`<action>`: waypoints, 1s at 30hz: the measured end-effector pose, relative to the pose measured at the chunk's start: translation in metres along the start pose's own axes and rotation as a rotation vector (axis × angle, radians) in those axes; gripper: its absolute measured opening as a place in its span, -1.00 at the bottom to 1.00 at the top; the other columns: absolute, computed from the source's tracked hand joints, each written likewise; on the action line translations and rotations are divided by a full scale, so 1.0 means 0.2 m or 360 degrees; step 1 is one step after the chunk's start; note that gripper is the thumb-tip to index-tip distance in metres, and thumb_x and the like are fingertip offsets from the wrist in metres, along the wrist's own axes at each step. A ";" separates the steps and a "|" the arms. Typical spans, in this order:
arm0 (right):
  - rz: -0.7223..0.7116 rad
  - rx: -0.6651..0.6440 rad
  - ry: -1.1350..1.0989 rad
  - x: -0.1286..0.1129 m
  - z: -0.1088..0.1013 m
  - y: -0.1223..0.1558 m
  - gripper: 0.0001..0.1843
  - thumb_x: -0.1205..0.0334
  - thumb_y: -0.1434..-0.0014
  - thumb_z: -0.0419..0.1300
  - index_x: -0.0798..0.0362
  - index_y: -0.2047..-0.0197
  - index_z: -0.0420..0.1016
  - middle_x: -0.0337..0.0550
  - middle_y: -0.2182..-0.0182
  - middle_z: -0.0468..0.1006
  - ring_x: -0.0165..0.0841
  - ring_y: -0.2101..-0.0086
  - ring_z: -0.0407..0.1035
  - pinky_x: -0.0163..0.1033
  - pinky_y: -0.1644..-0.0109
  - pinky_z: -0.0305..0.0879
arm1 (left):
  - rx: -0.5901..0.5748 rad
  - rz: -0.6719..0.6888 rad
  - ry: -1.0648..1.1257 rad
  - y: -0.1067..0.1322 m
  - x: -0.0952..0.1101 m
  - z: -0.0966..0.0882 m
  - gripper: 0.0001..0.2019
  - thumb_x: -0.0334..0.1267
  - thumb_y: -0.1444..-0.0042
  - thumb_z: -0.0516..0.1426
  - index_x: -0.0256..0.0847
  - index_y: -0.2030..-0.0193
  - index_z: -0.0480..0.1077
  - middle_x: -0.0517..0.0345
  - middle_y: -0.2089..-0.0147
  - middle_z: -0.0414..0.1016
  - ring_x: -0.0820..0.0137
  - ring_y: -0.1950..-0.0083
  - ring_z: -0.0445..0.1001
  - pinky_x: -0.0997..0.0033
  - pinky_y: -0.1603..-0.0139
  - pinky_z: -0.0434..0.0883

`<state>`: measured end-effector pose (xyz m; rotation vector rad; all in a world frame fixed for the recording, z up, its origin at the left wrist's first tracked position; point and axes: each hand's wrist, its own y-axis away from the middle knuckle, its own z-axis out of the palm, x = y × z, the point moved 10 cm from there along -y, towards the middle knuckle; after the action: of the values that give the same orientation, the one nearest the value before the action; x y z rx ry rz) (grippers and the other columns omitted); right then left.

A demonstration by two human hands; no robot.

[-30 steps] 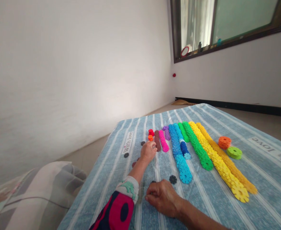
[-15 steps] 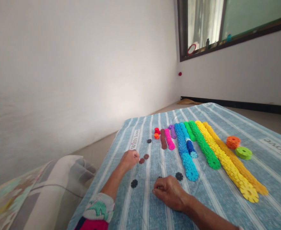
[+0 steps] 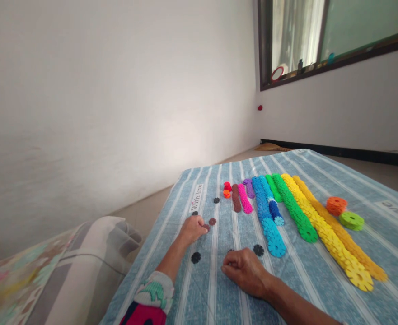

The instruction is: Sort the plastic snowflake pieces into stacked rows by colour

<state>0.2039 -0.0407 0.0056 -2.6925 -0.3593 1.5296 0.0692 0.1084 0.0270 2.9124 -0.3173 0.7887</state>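
Observation:
My left hand (image 3: 192, 229) is closed in a pinch, its fingertips on a small brown notched plastic disc (image 3: 206, 228). Another brown disc (image 3: 213, 221) lies just beyond it. A black disc (image 3: 194, 213) shows above the left knuckles, and a second black disc (image 3: 195, 257) lies below that wrist. My right hand (image 3: 244, 271) rests on the cloth with curled fingers; what they hold, if anything, is hidden. Close to it are a black disc (image 3: 259, 250) and the edge of one more, partly covered by the hand.
Overlapping rows of discs run across the striped cloth (image 3: 215, 289), among them a blue row (image 3: 258, 198), a green row (image 3: 295, 210) and a yellow row (image 3: 324, 230). An orange stack (image 3: 336, 205) and a lime stack (image 3: 351, 221) stand at right. A wall (image 3: 117, 113) rises behind.
My left hand has moved right, onto the nearer brown disc, uncovering the black disc behind it. My right hand stays closed in its place. The whole view has shifted slightly.

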 end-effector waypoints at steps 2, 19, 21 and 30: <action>0.0000 -0.0002 0.0007 0.00 0.00 0.00 -0.78 0.23 -0.09 0.13 0.08 0.44 0.59 -0.27 0.57 0.47 -0.46 0.51 0.29 -0.38 0.43 0.04 | -0.0021 -0.0019 0.0078 0.00 -0.01 0.00 -0.87 -0.34 0.17 0.20 -0.21 0.58 0.30 0.32 0.67 0.30 0.49 0.57 0.31 0.51 0.50 0.19; 0.0000 -0.0025 0.0050 -0.02 -0.01 -0.01 -0.79 0.22 -0.10 0.14 0.06 0.42 0.60 -0.26 0.55 0.51 -0.46 0.50 0.31 -0.39 0.42 0.07 | 0.0010 -0.0052 -0.0021 -0.16 0.09 0.07 -0.90 -0.36 0.29 0.25 -0.22 0.63 0.38 0.34 0.66 0.31 0.51 0.52 0.32 0.52 0.51 0.13; -0.0016 -0.0024 0.0069 -0.02 -0.01 -0.01 -0.78 0.22 -0.10 0.14 0.06 0.40 0.61 -0.26 0.55 0.52 -0.45 0.50 0.32 -0.38 0.42 0.08 | -0.0009 -0.0046 0.0020 -0.16 0.10 0.08 -0.88 -0.38 0.29 0.25 -0.23 0.64 0.36 0.35 0.69 0.29 0.51 0.55 0.31 0.53 0.52 0.14; -0.0045 -0.0031 0.0113 -0.04 -0.01 -0.02 -0.79 0.23 -0.10 0.14 0.05 0.38 0.62 -0.24 0.52 0.57 -0.43 0.50 0.37 -0.38 0.43 0.08 | -0.0044 0.0106 0.0376 -0.16 0.31 0.16 -0.92 -0.38 0.16 0.18 -0.23 0.53 0.33 0.31 0.67 0.35 0.51 0.59 0.34 0.54 0.52 0.24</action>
<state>0.2021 -0.0388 0.0136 -2.7355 -0.4095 1.4269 0.1440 0.1247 0.0302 2.7571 -0.3996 1.1156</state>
